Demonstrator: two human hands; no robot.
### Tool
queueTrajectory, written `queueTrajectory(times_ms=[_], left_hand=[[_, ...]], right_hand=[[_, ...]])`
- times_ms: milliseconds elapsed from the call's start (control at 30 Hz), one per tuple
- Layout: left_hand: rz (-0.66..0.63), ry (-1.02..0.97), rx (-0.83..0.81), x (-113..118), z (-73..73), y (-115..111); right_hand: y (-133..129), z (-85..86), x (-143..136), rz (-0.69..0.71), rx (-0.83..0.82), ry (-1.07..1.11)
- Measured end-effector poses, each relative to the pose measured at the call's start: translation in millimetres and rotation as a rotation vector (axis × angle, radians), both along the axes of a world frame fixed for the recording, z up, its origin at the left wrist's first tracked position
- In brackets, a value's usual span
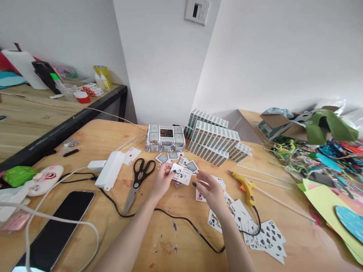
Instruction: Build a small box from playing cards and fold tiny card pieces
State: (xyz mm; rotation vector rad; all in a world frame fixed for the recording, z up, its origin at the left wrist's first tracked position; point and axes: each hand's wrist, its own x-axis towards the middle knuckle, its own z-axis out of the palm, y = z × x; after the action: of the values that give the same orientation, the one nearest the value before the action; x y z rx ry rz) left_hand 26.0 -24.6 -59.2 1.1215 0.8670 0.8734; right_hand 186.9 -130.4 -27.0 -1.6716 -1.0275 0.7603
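Note:
Between thumb and fingers, my left hand [163, 180] pinches a playing card [182, 173] with a black-and-white figure on its face. To the right of that card hovers my right hand [211, 192], fingers apart, with nothing visible in it. Beneath and beyond the held card lie several cut card pieces [172, 155], some showing grey backs. A box-like structure [165, 138] covered in cards stands behind them. Face-up playing cards [266, 238] fan out to the right, partly under my right forearm.
Black-handled scissors [138, 179] and a white power adapter [110, 170] lie left. A yellow glue gun [245, 187] with a black cable and several glue sticks sit right. Stacked card boxes [214, 138] stand behind. A phone [56, 230] is front left; coloured paper [334, 215] lies far right.

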Motion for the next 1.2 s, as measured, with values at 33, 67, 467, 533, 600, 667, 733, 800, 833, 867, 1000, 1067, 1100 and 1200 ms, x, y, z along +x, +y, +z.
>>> queueTrajectory(times_ms=[33,67,467,533,600,667,733,800,833,867,1000,1067,1100,1200], left_hand=[[0.005,-0.047,-0.054,0,2.1,0],[0.019,-0.079,-0.095,0,3.9,0],[0.082,-0.048,-0.016,-3,2.1,5],[0.084,0.071,0.077,-3,3.3,-1],[0.125,0.234,0.239,-8,9.3,-11],[0.225,0.445,0.446,-22,20.0,-23],[0.37,0.696,0.65,-44,32.6,-37],[0.507,0.938,0.797,-72,42.7,-51],[0.557,1.044,0.833,-86,45.7,-57],[0.597,1.143,0.848,-100,47.1,-63],[0.608,1.468,0.796,-137,39.7,-84],[0.566,1.61,0.685,-144,33.9,-90],[0.541,1.663,0.63,-146,31.7,-92],[0.478,1.74,0.543,-147,29.4,-92]], right_hand=[[7,0.0,-9,-0.036,0.023,0.124],[14,-0.5,-18,-0.082,0.04,0.223],[47,-41.7,-41,-0.038,0.111,0.653],[46,-43.1,-39,0.004,0.097,0.622],[46,-43.3,-38,0.007,0.092,0.612],[46,-43.4,-36,-0.007,0.093,0.636],[47,-43.7,-35,-0.015,0.094,0.659],[48,-44.6,-34,-0.021,0.091,0.656],[48,-45.2,-34,-0.022,0.087,0.647],[48,-45.9,-33,-0.02,0.083,0.638],[48,-48.6,-33,-0.007,0.076,0.641],[48,-49.4,-32,0.002,0.08,0.656],[48,-49.6,-32,0.006,0.081,0.66],[47,-49.9,-32,0.008,0.081,0.668]])
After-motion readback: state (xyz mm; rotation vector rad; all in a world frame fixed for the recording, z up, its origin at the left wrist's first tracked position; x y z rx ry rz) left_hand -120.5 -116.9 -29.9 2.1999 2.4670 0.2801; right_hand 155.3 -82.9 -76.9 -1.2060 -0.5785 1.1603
